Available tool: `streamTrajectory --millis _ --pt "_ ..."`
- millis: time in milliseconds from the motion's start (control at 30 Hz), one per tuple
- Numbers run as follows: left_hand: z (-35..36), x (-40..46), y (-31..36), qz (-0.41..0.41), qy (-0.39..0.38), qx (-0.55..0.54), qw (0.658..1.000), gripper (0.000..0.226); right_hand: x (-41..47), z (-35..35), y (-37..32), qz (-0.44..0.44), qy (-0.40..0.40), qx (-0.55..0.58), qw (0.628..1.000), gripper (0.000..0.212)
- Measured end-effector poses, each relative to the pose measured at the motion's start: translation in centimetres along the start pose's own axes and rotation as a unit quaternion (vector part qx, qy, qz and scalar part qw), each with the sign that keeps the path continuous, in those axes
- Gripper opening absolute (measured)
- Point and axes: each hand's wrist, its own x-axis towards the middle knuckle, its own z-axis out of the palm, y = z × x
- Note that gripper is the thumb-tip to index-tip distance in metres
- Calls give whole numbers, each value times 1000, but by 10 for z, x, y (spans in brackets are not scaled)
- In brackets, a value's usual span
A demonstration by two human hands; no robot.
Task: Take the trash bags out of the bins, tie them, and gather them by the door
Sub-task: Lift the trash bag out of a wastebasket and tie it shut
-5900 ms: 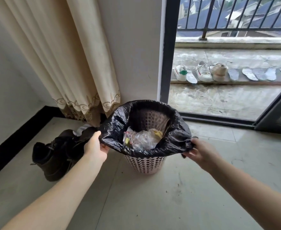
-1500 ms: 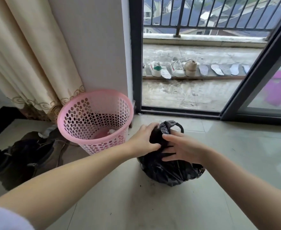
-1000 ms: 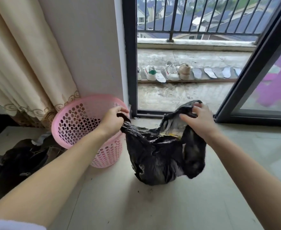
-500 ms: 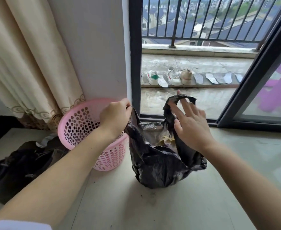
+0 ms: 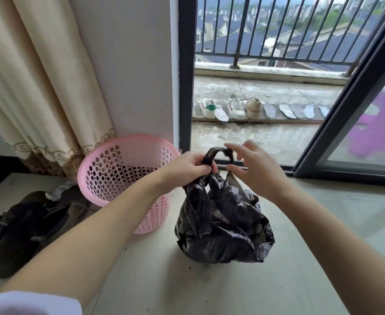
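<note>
The black trash bag [image 5: 223, 228] stands on the tiled floor, out of the pink perforated bin [image 5: 128, 139], which sits to its left against the wall. My left hand [image 5: 187, 169] grips the bag's gathered top, from which a twisted loop of plastic [image 5: 217, 152] arches to the right. My right hand [image 5: 255, 171] is at the loop's right end with its fingers spread, and its forefinger and thumb touch the plastic. Dark speckles show inside the bin; its bottom is partly hidden.
Dark boots [image 5: 16, 230] lie on the floor left of the bin, below a beige curtain [image 5: 39, 87]. Behind the bag an open sliding glass door [image 5: 346, 98] leads to a balcony with shoes and insoles [image 5: 232, 108] in a row.
The bag was lifted out of the bin and set on the floor to its right. Its two sides were pulled up and brought together; my left hand now grips both, forming a loop.
</note>
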Motion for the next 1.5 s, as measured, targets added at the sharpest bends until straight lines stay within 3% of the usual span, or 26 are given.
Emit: streamTrajectory --millis 67,133,200,267,333,367,400,433,533,600,667,733,833,900,1033,1067,1133,1200,1233,1300,1333,1400,1500 --pt "-4 -3 1 -3 -20 5 1000 18 1 0 4 31 -43 38 998 31" --pt "-10 -7 4 -20 -37 22 999 21 2 -7 1 74 -81 202 973 12" --pt "-20 -10 6 -47 -31 147 988 38 8 -17 -5 108 -93 429 892 15" --pt "-30 -10 3 -62 20 333 941 48 14 -26 -3 119 -64 611 780 23" --pt "-37 -9 -2 -34 148 445 882 35 18 -32 0 112 -21 720 685 15" --pt "-38 -9 -5 2 221 447 867 28 18 -31 0 106 -5 737 668 12" --pt "-38 -8 -7 56 275 424 861 23 18 -29 0 104 2 724 682 10" --pt "-37 -8 -7 117 298 383 866 19 17 -26 -3 109 -7 686 720 14" --pt "-26 -9 6 211 222 255 917 18 11 -7 -17 109 -138 461 870 50" --pt "-16 -9 10 218 170 215 937 20 7 12 -29 76 -178 354 915 36" --pt "-12 -7 10 214 157 208 941 21 7 24 -33 60 -129 315 938 10" --pt "-15 -5 4 178 159 259 936 22 9 26 -28 93 -81 320 939 17" --pt "-26 -5 -12 45 157 357 920 20 12 17 -20 145 -29 332 932 20" --pt "-33 -6 -20 -12 158 351 923 17 11 21 -12 162 -15 313 936 21" --pt "-48 -9 2 12 228 139 964 19 9 21 -11 155 -47 331 930 7" --pt "-51 -10 13 41 253 126 958 23 9 16 -13 140 -79 352 922 21" --pt "-47 -15 36 107 263 200 938 29 11 3 -18 94 -136 368 915 54" --pt "-35 -21 53 173 215 262 925 27 12 -5 -30 38 -173 347 921 68" --pt "-27 -23 58 191 175 265 929 27 12 -7 -39 8 -187 320 929 58" --pt "-13 -24 61 204 93 245 943 27 10 -6 -53 -23 -190 294 936 14" --pt "-9 -23 60 206 65 232 948 27 9 -2 -54 -13 -176 301 937 12" --pt "-12 -19 54 182 35 203 961 24 7 1 -54 39 -156 316 935 31" --pt "-24 -19 40 93 -37 128 987 28 7 2 -46 86 -176 358 913 33"
